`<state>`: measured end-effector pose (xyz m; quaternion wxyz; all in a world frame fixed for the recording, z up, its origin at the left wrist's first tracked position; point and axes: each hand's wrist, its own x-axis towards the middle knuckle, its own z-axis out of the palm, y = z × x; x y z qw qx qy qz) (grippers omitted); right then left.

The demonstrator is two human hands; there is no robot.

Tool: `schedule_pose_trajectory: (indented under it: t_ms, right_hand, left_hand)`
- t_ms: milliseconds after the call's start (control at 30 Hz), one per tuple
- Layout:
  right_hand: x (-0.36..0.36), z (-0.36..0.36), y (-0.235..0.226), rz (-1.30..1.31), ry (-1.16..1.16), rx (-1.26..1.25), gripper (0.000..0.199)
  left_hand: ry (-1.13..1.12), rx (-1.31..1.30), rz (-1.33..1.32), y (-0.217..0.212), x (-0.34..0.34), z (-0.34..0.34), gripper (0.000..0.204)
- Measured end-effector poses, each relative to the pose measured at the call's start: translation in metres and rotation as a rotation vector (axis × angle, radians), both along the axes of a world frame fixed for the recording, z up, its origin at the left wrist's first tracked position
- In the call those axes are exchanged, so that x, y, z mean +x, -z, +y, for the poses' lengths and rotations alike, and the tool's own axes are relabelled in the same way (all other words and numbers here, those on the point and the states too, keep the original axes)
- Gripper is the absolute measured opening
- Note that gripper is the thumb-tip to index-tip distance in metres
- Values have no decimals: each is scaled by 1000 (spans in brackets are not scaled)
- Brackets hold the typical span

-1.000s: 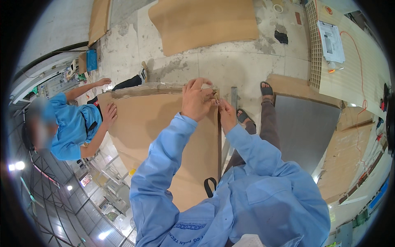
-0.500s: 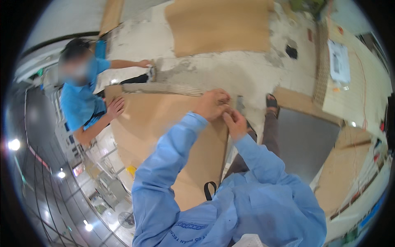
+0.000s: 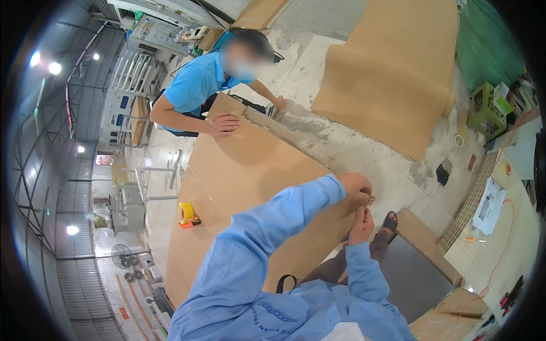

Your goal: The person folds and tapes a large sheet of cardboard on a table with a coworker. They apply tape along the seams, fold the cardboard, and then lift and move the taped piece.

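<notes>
Moved: since the earlier frame the co-worker [image 3: 205, 79] has come up to the far end of the cardboard; the wearer's hands stay at its near corner.
Cardboard [image 3: 244, 170]: large flat brown sheet, smooth face, fluted ribs showing along its far edge, lying across the middle of the floor.
Left hand [image 3: 355, 186]: fingers pinched narrow on the sheet's corner edge.
Right hand [image 3: 362, 223]: just below the left, fingers drawn together at the same corner; what they pinch is too small to tell.
Co-worker's hand [image 3: 224, 123]: flat on the far end of the sheet.
Tape measure [image 3: 185, 214]: yellow, round, resting on the sheet's left side.
Floor [image 3: 364, 153]: pale, stained concrete.
Second sheet [image 3: 392, 74]: brown, laid flat on the floor beyond.
Crate [image 3: 484, 109]: green plastic, slotted walls, contents unclear.
</notes>
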<state>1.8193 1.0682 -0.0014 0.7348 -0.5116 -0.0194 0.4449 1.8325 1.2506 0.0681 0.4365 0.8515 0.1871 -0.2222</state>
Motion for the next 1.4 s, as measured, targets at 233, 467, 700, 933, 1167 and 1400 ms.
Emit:
schedule_pose_trajectory:
  t_ms: [233,467,700,933,1167,1400]
  right_hand:
    - [-5,-13,0,3,-174,-177,31]
    - [-14,-23,-4,134,-229,-103,33]
    - [-12,-21,-4,61,-279,-208,34]
    - [-34,-24,-15,73,-223,-268,40]
    - [-33,-34,4,126,-293,-250,41]
    - [-31,-28,0,245,-216,-217,39]
  left_hand:
    - [-43,156,-1,14,-4,-15,15]
    - [-109,146,-125,22,-12,-19,14]
    - [-188,54,-177,33,-16,-21,15]
    - [-201,73,-154,33,-16,-22,17]
    - [-202,38,-220,42,-17,-21,17]
    - [-209,42,-177,47,-20,-22,18]
